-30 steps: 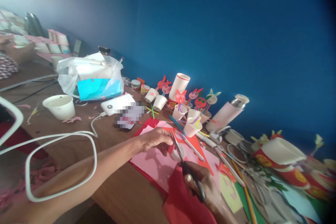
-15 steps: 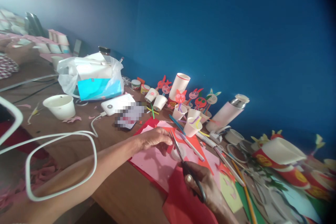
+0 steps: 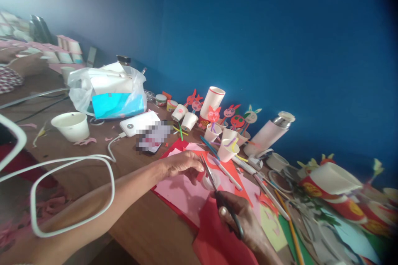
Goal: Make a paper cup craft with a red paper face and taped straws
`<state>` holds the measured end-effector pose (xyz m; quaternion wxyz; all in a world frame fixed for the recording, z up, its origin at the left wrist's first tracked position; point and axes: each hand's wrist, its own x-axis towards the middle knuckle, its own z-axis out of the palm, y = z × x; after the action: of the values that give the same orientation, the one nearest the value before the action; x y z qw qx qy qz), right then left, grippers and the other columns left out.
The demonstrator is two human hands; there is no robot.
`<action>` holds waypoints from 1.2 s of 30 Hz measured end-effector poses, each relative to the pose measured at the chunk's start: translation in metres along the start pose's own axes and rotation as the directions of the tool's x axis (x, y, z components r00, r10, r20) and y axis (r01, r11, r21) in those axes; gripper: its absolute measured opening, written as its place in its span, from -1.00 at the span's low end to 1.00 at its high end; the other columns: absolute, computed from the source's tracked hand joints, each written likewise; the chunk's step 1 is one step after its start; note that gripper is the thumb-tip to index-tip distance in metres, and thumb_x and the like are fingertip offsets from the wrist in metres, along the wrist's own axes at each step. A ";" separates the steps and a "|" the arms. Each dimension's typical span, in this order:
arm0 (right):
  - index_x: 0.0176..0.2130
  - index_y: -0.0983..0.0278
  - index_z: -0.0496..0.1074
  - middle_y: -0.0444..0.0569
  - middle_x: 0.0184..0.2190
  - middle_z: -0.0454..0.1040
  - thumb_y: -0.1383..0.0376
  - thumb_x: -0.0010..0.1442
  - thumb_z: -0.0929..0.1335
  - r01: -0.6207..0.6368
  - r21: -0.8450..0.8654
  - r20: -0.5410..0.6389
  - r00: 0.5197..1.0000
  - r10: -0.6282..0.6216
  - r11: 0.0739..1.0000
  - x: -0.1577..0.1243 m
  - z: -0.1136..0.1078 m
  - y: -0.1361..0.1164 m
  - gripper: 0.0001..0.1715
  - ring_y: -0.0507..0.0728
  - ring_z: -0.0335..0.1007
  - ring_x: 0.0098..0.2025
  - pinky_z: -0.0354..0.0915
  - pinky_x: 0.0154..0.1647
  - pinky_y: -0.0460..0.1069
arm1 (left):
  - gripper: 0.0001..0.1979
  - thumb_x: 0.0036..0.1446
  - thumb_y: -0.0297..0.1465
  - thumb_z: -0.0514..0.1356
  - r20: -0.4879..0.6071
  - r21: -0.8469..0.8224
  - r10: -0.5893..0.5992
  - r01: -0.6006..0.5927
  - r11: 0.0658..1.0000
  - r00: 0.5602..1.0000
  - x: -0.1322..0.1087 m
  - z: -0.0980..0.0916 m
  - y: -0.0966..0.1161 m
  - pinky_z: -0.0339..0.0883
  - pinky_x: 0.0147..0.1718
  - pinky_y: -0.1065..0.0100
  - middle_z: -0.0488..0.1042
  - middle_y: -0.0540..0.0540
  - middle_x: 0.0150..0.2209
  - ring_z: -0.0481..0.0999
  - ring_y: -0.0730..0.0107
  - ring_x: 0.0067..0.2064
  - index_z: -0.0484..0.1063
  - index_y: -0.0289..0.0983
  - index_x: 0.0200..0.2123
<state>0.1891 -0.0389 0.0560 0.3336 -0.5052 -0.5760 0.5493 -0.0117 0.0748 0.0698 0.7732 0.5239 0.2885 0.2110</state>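
My right hand (image 3: pixel 241 219) is wrapped round the black handles of a pair of scissors (image 3: pixel 212 177), whose blades point up and away from me. My left hand (image 3: pixel 185 165) is closed in a pinch beside the blade tips. A small piece of red paper (image 3: pixel 201 179) shows under its fingertips, partly hidden by the fingers and blades. Below both hands lie pink paper (image 3: pixel 178 186) and red paper (image 3: pixel 217 236). A white marker (image 3: pixel 228 174) rests just right of the blades.
Paper cups with animal faces on sticks (image 3: pixel 214 115) stand behind the paper. A thermos (image 3: pixel 269 133) leans in view to the right. Left are a phone (image 3: pixel 154 136), a power bank (image 3: pixel 139 123), a white cable (image 3: pixel 73 160) and a plastic bag (image 3: pixel 79 87). Another person's hand (image 3: pixel 29 64) is far left.
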 end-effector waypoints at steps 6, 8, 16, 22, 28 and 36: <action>-0.18 0.38 0.43 -0.26 -0.68 0.06 -0.18 -0.12 0.37 -0.006 0.005 0.000 1.000 0.006 1.000 0.000 0.000 0.003 -0.24 -0.09 -0.09 -0.67 -0.04 -0.70 -0.15 | -0.83 -0.22 -0.42 0.20 0.021 -0.005 -0.005 0.005 1.000 1.000 -0.001 0.000 0.001 0.32 -0.53 0.32 0.35 0.03 -0.71 0.34 0.47 -0.67 0.46 -0.40 -0.47; -0.16 0.38 0.43 -0.25 -0.68 0.07 -0.17 -0.12 0.37 -0.009 0.010 -0.003 1.000 0.009 1.000 0.000 0.000 0.003 -0.23 -0.09 -0.08 -0.68 -0.04 -0.70 -0.15 | -0.83 -0.22 -0.42 0.20 0.020 -0.007 -0.006 0.006 1.000 1.000 -0.001 0.000 0.001 0.32 -0.53 0.31 0.36 0.02 -0.70 0.34 0.47 -0.67 0.46 -0.40 -0.48; -0.20 0.38 0.44 -0.24 -0.65 0.08 -0.16 -0.09 0.36 0.015 0.006 0.011 1.000 -0.015 1.000 -0.001 -0.001 0.002 -0.28 -0.10 -0.09 -0.65 -0.06 -0.69 -0.16 | -0.85 -0.22 -0.42 0.20 0.022 0.001 -0.012 0.012 1.000 1.000 -0.002 0.000 0.002 0.31 -0.53 0.32 0.33 0.03 -0.72 0.35 0.46 -0.66 0.44 -0.39 -0.51; -0.17 0.39 0.43 -0.25 -0.66 0.07 -0.16 -0.12 0.38 -0.007 0.028 0.004 1.000 0.007 1.000 0.000 0.001 0.002 -0.25 -0.10 -0.09 -0.67 -0.05 -0.69 -0.17 | -0.83 -0.23 -0.42 0.20 0.021 0.002 -0.016 0.016 1.000 1.000 -0.002 0.000 0.003 0.30 -0.54 0.33 0.34 0.03 -0.71 0.35 0.46 -0.66 0.45 -0.39 -0.48; -0.17 0.40 0.42 -0.25 -0.67 0.07 -0.17 -0.13 0.38 -0.018 0.021 0.002 1.000 0.018 1.000 0.000 0.000 0.002 -0.23 -0.10 -0.09 -0.67 -0.04 -0.70 -0.17 | -0.81 -0.23 -0.42 0.20 0.025 0.004 -0.017 0.017 1.000 1.000 -0.003 0.000 0.003 0.30 -0.55 0.35 0.39 -0.01 -0.67 0.39 0.43 -0.64 0.44 -0.40 -0.46; -0.18 0.36 0.42 -0.25 -0.67 0.11 -0.14 -0.10 0.38 0.000 0.006 -0.040 0.999 0.000 1.000 0.001 -0.002 0.003 -0.30 -0.09 -0.03 -0.68 0.00 -0.70 -0.17 | -0.86 -0.22 -0.39 0.25 0.003 -0.010 -0.013 0.013 1.000 1.000 0.000 -0.004 0.000 0.30 -0.57 0.38 0.40 0.00 -0.65 0.38 0.47 -0.64 0.43 -0.37 -0.55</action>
<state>0.1912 -0.0373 0.0532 0.3466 -0.5150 -0.5677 0.5407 -0.0141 0.0775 0.0685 0.7776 0.5184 0.2896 0.2067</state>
